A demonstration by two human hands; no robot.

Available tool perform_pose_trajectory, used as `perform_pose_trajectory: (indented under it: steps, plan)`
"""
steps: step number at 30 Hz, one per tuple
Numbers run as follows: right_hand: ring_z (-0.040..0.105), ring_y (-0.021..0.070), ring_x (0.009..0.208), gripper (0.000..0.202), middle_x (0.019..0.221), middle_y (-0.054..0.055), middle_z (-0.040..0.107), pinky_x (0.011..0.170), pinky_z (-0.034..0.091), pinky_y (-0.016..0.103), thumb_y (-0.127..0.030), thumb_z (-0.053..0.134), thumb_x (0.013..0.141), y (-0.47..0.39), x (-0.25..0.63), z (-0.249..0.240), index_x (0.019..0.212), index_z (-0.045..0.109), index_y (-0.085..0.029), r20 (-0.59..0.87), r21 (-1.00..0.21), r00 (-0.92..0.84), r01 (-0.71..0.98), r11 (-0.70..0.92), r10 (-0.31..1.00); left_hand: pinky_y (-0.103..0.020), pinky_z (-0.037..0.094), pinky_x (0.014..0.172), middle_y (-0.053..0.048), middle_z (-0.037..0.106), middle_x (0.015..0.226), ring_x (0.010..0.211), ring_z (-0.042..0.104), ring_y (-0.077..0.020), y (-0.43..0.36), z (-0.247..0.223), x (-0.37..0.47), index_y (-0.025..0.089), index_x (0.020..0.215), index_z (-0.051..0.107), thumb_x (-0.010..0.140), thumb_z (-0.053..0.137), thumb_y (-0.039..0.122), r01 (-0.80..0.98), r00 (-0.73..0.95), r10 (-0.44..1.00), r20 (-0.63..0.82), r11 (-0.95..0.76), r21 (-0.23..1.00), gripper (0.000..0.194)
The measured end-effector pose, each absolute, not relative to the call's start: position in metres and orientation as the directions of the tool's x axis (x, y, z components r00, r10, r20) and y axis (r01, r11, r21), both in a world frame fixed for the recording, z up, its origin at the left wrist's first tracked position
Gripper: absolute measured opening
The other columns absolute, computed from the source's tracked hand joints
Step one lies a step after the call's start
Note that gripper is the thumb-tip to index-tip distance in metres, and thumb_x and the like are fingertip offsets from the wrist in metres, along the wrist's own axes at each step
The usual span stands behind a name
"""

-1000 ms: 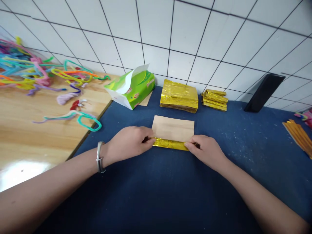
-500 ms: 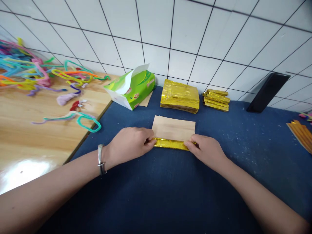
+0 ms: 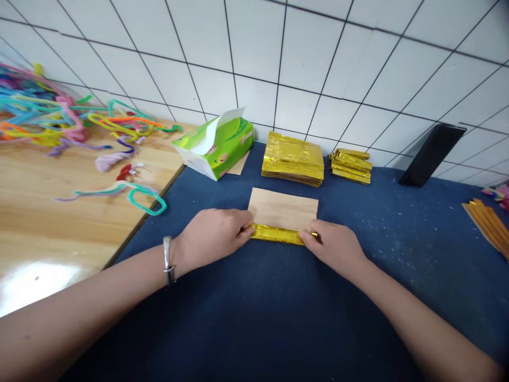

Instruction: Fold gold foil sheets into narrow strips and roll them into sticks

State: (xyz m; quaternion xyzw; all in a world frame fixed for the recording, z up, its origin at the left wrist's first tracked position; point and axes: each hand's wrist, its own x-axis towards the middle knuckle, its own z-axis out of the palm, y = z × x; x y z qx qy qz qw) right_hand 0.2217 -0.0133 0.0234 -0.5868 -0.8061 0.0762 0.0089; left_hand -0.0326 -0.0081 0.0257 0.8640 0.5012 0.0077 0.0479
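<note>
A sheet of gold foil paper (image 3: 283,207) lies with its tan back up on the dark blue table mat. Its near edge is folded over into a narrow gold strip. My left hand (image 3: 220,233) pinches the left end of that fold between thumb and fingers. At the right end, my right hand (image 3: 332,244) pinches the same fold. Behind the sheet sits a stack of gold foil paper (image 3: 293,158). Several folded gold strips (image 3: 350,165) are piled to the right of the stack.
A green tissue packet (image 3: 222,146) stands by the white tiled wall. Colourful pipe cleaners (image 3: 59,119) lie tangled on the wooden tabletop at left. A black phone (image 3: 432,155) leans on the wall. Orange-gold strips (image 3: 485,225) lie at the right edge.
Both hands stay at the ends of the fold, and the gold strip looks slightly narrower. The camera view has shifted a little.
</note>
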Motion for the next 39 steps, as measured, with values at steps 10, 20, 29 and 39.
perform_pose_trajectory:
  steps: [10, 20, 29, 39]
  plan:
    - [0.055, 0.0123, 0.062, 0.032, 0.070, -0.002, 0.063, 0.050, 0.018, 0.024, -0.043, 0.039, 0.088, -0.013, 0.223, 0.023, 0.070, 0.051, -0.020, -0.085, -0.104, -0.310, 0.948, 0.301, 0.947, -0.025, 0.030, 0.050, -0.002, 0.064, 0.076, 0.064, 0.059, -0.0160, -0.009, 0.025, -0.032, 0.018, 0.082, 0.052, 0.090, 0.036, 0.036, 0.871, 0.491, 0.870, -0.045, -0.489, 0.051, 0.025]
    - [0.056, 0.0120, 0.060, 0.031, 0.069, -0.002, 0.063, 0.050, 0.018, 0.024, -0.043, 0.039, 0.087, -0.013, 0.221, 0.023, 0.070, 0.051, -0.020, -0.078, -0.072, -0.307, 0.951, 0.302, 0.949, -0.025, 0.033, 0.048, -0.003, 0.059, 0.087, 0.065, 0.057, -0.0152, -0.012, 0.025, -0.033, 0.018, 0.095, 0.050, 0.090, 0.040, 0.035, 0.866, 0.499, 0.864, 0.062, -0.499, -0.025, 0.021]
    - [0.056, 0.0123, 0.061, 0.029, 0.070, -0.001, 0.064, 0.050, 0.019, 0.024, -0.041, 0.039, 0.088, -0.014, 0.223, 0.020, 0.073, 0.053, -0.020, -0.062, -0.075, -0.323, 0.945, 0.318, 0.944, -0.031, 0.042, 0.077, -0.004, 0.055, 0.099, 0.091, 0.050, -0.0181, -0.011, 0.036, -0.029, 0.026, 0.123, 0.046, 0.093, 0.035, 0.019, 0.478, 0.878, 0.479, -0.021, -0.877, -0.049, 0.033]
    - [0.056, 0.0122, 0.060, 0.030, 0.070, -0.001, 0.064, 0.050, 0.019, 0.024, -0.041, 0.037, 0.088, -0.014, 0.225, 0.021, 0.073, 0.052, -0.020, -0.061, -0.087, -0.332, 0.941, 0.326, 0.941, -0.033, 0.042, 0.081, -0.009, 0.055, 0.106, 0.094, 0.050, -0.0200, -0.032, 0.032, -0.015, 0.015, 0.121, 0.049, 0.090, 0.037, 0.016, 0.555, 0.830, 0.556, -0.037, -0.831, -0.051, 0.034]
